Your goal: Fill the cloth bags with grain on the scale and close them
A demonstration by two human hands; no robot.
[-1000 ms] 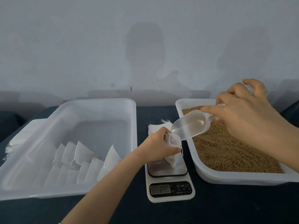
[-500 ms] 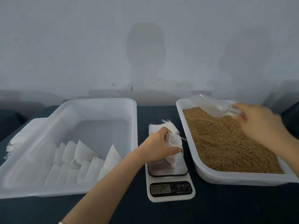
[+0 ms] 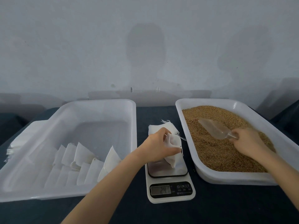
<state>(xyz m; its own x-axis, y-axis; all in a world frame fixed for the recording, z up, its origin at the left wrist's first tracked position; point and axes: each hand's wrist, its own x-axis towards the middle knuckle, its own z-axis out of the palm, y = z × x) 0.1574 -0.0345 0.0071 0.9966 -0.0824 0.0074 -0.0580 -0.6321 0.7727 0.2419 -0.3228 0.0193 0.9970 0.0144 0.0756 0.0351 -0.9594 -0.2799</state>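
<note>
The left hand [image 3: 157,146] grips the top of a cloth bag [image 3: 174,153] that stands on the scale [image 3: 169,183]. At 3 o'clock from the scale is a tray [image 3: 226,177] of grain [image 3: 210,152]. There the right hand [image 3: 247,141] holds the handle of a clear scoop [image 3: 213,129], which lies on the grain. At 12 o'clock lies a pile of empty bags [image 3: 157,127]. At 9 o'clock a second tray [image 3: 100,101] holds white bags [image 3: 80,157] in rows.

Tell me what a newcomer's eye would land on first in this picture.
The white tray of brown grain on the right stands out first, with the right hand holding a clear scoop in it. In the middle, the left hand grips a white cloth bag on the digital scale. A large translucent tub on the left holds rows of white bags.
</note>
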